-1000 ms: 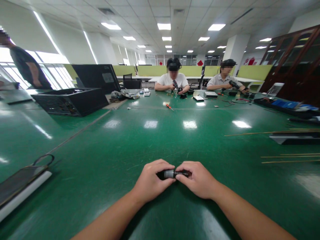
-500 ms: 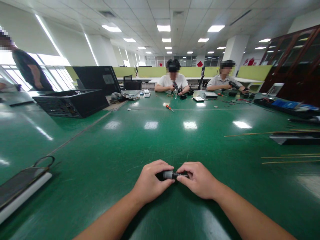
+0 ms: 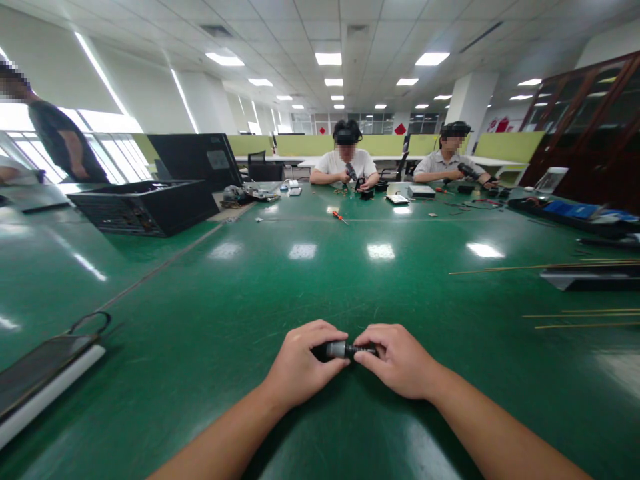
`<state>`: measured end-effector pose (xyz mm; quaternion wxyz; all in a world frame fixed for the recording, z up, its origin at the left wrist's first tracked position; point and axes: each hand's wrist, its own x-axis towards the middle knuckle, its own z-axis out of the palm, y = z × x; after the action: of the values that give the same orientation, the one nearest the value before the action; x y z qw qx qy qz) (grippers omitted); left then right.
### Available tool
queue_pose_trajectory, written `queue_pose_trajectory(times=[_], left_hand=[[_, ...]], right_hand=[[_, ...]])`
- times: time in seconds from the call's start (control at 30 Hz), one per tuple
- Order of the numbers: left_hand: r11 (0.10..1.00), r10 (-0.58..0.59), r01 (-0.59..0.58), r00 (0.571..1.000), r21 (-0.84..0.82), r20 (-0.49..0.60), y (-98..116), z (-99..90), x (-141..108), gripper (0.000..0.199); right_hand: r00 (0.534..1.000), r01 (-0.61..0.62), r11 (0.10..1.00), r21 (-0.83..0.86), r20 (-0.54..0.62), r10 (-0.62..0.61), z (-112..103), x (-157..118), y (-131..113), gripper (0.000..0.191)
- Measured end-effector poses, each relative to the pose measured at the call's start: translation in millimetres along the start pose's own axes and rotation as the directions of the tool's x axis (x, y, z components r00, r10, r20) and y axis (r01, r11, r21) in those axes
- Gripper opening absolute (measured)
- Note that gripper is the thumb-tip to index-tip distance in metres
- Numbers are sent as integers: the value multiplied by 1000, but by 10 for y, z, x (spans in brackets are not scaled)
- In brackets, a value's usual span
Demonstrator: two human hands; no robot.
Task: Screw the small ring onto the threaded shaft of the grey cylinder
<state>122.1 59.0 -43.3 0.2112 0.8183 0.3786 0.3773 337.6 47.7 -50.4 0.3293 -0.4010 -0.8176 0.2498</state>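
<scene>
My left hand (image 3: pixel 306 363) grips a small grey and black cylinder (image 3: pixel 337 349), with the thumb below and the fingers above it. On its right side, my right hand (image 3: pixel 395 360) pinches a thin black ridged shaft (image 3: pixel 359 349) in line with the cylinder. Both hands are low over the green table (image 3: pixel 280 287), fingertips nearly meeting. Whether the shaft and the cylinder are one piece I cannot tell; the fingers cover parts of both.
An orange screwdriver (image 3: pixel 340 217) lies further back. A black computer case (image 3: pixel 150 207) stands at the back left, a dark flat device (image 3: pixel 45 367) at the near left. Thin rods (image 3: pixel 590 318) lie right. Two people sit opposite with tools; another stands far left.
</scene>
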Motion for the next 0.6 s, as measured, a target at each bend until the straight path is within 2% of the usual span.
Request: queue_pose_trajectory(times=[0.6], left_hand=[[1000,-3,3,1000,-13,3,-8,-11,-4,28]], right_hand=[[999,-12,1000,-8,-46,12,-6,2,-4,6]])
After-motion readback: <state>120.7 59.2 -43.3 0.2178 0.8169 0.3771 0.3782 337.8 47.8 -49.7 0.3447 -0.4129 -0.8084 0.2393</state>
